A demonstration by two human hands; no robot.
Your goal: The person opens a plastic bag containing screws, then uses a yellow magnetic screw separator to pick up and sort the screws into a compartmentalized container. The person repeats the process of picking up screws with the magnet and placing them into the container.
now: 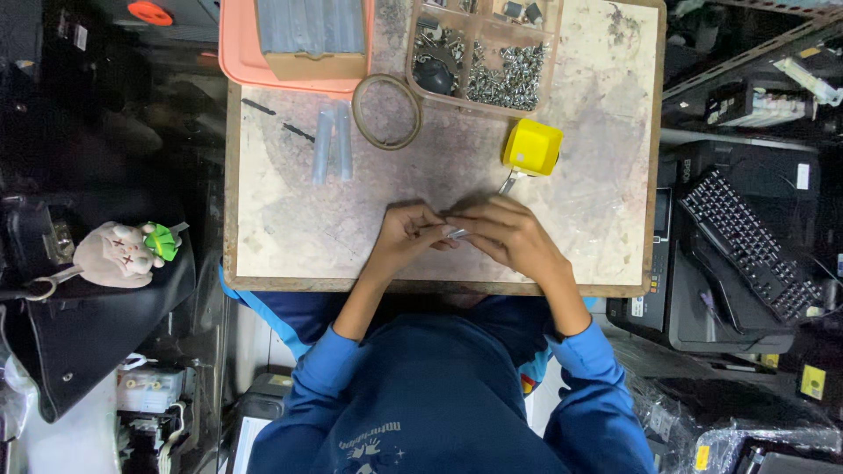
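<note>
Here, hands: the left hand (411,230) and right hand (509,235) meet over the near middle of the desk (290,219), likely to steady fine work.
Fingers: both sets pinched together on a small metal piece (457,233).
Axis: the piece seems to lie left-to-right; its ends are hidden.
Nearby: yellow box (532,147), screw tray (492,61), tape ring (387,111), clear tubes (333,143).

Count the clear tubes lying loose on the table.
2 clear tubes, side by side: one, the other just right of it, left of the ring. More may sit in the box on the pink tray.
</note>
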